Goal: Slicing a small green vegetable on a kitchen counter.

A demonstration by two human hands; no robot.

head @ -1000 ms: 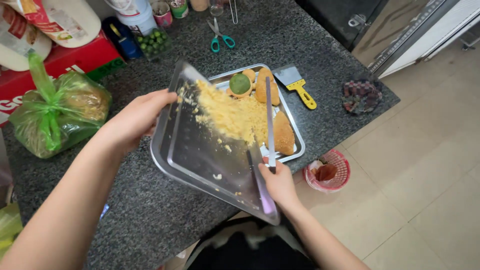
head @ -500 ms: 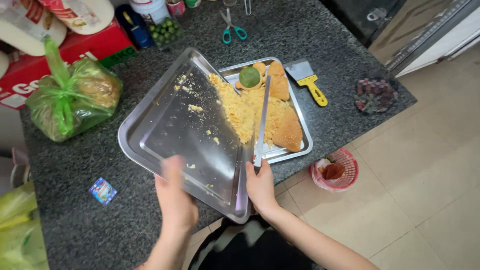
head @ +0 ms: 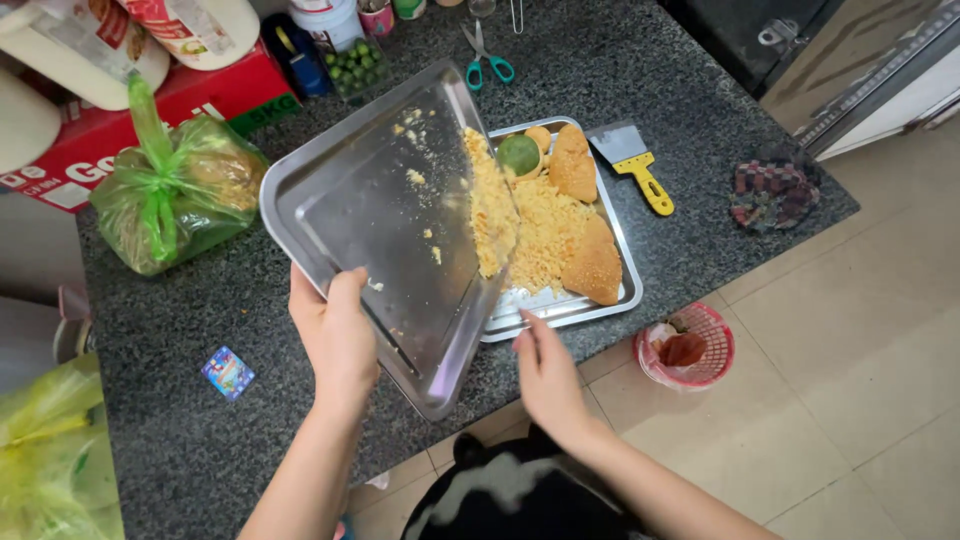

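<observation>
Since 0.5 s ago the left hand (head: pixel 335 335) has slid up the near rim of the big steel tray (head: pixel 380 230) and grips it, tilted so its far edge rests over the smaller tray (head: pixel 628 290) on the tabletop (head: pixel 200 400) and the yellow crumbs (head: pixel 490 205) slide down. Right hand (head: pixel 548 375) is open, grasping nothing, fingers at the smaller tray's near edge, presumably steadying it. Crumbs look dry and coarse, banked along the low edge beside 3 browned buns (head: pixel 592 262)

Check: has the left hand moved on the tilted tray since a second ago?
Yes. The left hand went from the tilted tray's far edge, toward the green bag, to its near edge.
</observation>
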